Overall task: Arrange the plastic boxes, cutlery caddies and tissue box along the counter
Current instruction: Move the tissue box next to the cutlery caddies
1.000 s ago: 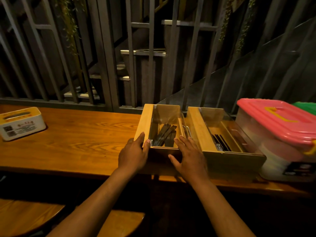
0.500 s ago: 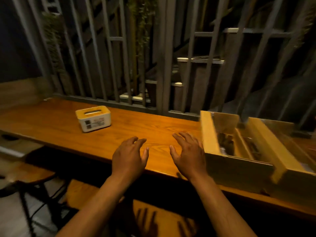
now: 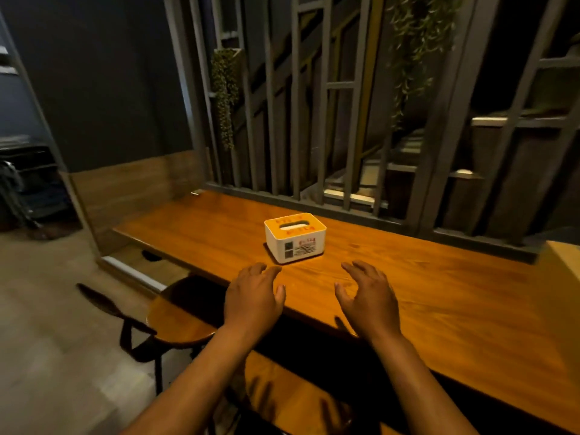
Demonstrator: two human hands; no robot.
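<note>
A white tissue box with a yellow top and a slot stands on the wooden counter, near its back rail. My left hand hovers open just in front and left of the box, fingers spread. My right hand is open too, in front and to the right of the box. Neither hand touches it. A pale wooden corner of a cutlery caddy shows at the right edge. The plastic boxes are out of view.
A dark slatted screen with hanging plants runs along the counter's back edge. A round wooden stool stands below the counter's front edge, left of my arms. The counter ends at a wall panel on the left.
My hands have let go of the left cutlery caddy and moved left along the counter. The view has swung left, so the tissue box is now just ahead of both hands.
</note>
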